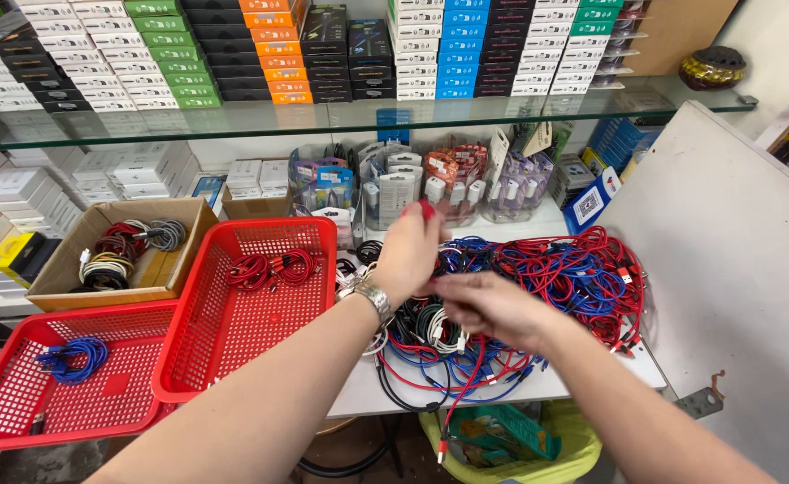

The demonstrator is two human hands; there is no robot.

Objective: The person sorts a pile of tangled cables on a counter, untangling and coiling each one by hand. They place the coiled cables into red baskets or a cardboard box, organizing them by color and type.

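My left hand (410,251), with a metal watch on the wrist, is closed on a red cable whose end shows above the fingers at the near edge of a big tangled pile of red, blue, black and white cables (556,278). My right hand (489,305) is blurred just right of it, over the pile, fingers curled around the same red cable. One red cable strand (453,394) hangs off the table's front edge. A red plastic basket (251,358) to the left holds coiled red cables (269,267).
A second red basket (18,421) at lower left holds a blue cable coil (72,357). A cardboard box (175,269) has mixed coils. Clear jars of adapters (394,184) stand behind; stacked boxes fill a glass shelf (233,125). A yellow-lined bin (547,457) sits below.
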